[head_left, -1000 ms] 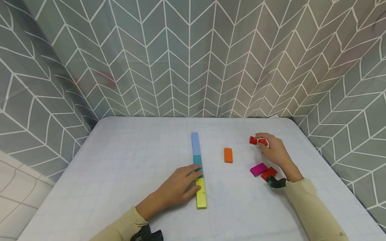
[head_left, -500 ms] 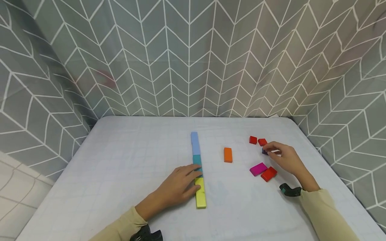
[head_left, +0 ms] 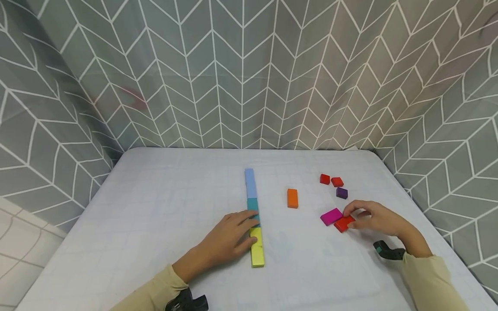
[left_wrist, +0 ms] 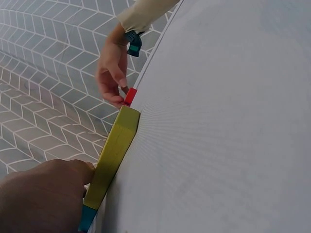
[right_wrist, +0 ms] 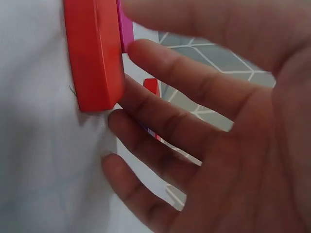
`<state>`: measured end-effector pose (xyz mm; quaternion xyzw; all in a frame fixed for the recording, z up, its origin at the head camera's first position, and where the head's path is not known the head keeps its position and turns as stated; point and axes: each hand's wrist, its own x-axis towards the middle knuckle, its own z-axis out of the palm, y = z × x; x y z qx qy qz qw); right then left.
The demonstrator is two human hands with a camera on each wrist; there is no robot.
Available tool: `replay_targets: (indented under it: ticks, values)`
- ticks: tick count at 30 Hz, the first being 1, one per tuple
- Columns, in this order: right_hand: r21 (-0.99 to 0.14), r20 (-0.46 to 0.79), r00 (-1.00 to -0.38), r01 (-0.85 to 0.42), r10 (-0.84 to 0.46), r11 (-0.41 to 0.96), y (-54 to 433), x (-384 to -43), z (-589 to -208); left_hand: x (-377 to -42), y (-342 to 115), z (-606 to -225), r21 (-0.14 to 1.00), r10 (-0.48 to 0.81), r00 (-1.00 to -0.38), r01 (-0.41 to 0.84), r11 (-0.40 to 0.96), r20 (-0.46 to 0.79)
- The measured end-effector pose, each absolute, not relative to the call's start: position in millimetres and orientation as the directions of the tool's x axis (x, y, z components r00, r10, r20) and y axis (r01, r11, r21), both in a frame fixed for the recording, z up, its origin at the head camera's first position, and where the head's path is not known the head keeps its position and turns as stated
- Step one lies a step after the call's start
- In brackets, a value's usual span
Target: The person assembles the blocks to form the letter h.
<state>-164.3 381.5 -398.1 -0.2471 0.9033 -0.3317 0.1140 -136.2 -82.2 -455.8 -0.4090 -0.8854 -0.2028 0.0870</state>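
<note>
Red block [head_left: 342,225]: lying flat on the right side of the white table [head_left: 175,181], its corner touching or nearly touching the pink block [head_left: 331,217].
Right hand [head_left: 374,217]: placed at the red block, fingers spread loosely along its edge; whether any pressure is applied cannot be told.
Red block's sides: probably best taken between thumb and fingertips across the narrow width, so that no twist is given.
Pink block: easily nudged from here, by the look of it; a straight lift would be safer than a sideways drag.
Yellow piece [head_left: 257,257]: set end to end with the teal block [head_left: 255,204] and the light blue block [head_left: 250,183] in one straight row.
Left hand [head_left: 227,237]: laid over the yellow and teal part, fingers relaxed and slightly parted, nothing gripped; only light pressure is called for, lest the line be bent.
Purple block [head_left: 342,193]: left well clear of the fingers, near two small red blocks.
</note>
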Motion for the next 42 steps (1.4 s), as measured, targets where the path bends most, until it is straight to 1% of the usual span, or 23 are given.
replay_targets:
  ticks: [3, 6, 9, 12, 16, 20, 23, 27, 30, 34, 42]
  values:
    - [-0.647, -0.099, -0.848, -0.343, -0.521, 0.682, 378.9, -162.1, -395.9, -136.8, -82.1, -456.4, 0.285, 0.692, -0.644, 0.765, 0.578, 0.326]
    - [-0.617, -0.133, -0.857, -0.321, -0.497, 0.719, 371.7, -162.1, -394.8, -137.4, -82.5, -456.5, 0.281, 0.692, -0.643, 0.766, 0.578, 0.327]
    - [-0.584, -0.139, -0.858, -0.332, -0.495, 0.74, 366.6, -163.3, -395.5, -137.4, -82.7, -456.0, 0.283, 0.693, -0.643, 0.766, 0.577, 0.326]
    - [-0.575, -0.137, -0.851, -0.349, -0.508, 0.74, 368.1, -163.2, -396.4, -137.0, -82.6, -454.9, 0.288, 0.695, -0.643, 0.765, 0.575, 0.321]
    - [-0.623, -0.096, -0.82, -0.392, -0.564, 0.676, 376.5, -161.8, -396.1, -136.6, -82.2, -452.6, 0.293, 0.696, -0.647, 0.762, 0.577, 0.31]
    - [-0.679, -0.013, -0.79, -0.443, -0.613, 0.585, 376.9, -162.6, -396.7, -136.2, -82.2, -452.1, 0.292, 0.695, -0.653, 0.756, 0.585, 0.299]
    - [-0.683, 0.057, -0.791, -0.476, -0.609, 0.554, 368.9, -163.9, -397.1, -136.0, -82.4, -452.3, 0.293, 0.694, -0.655, 0.755, 0.587, 0.298]
    - [-0.658, 0.135, -0.807, -0.507, -0.575, 0.557, 355.9, -165.1, -397.5, -136.0, -82.6, -453.1, 0.294, 0.693, -0.653, 0.757, 0.584, 0.306]
    - [-0.644, 0.166, -0.818, -0.513, -0.55, 0.568, 347.5, -166.1, -397.9, -136.0, -82.7, -454.0, 0.295, 0.689, -0.655, 0.756, 0.585, 0.311]
    - [-0.632, 0.182, -0.826, -0.514, -0.534, 0.58, 339.6, -166.6, -397.9, -136.0, -82.6, -454.0, 0.296, 0.686, -0.658, 0.753, 0.588, 0.311]
    - [-0.608, 0.206, -0.82, -0.534, -0.534, 0.587, 331.6, -166.2, -400.2, -137.6, -81.4, -456.5, 0.292, 0.686, -0.667, 0.744, 0.601, 0.291]
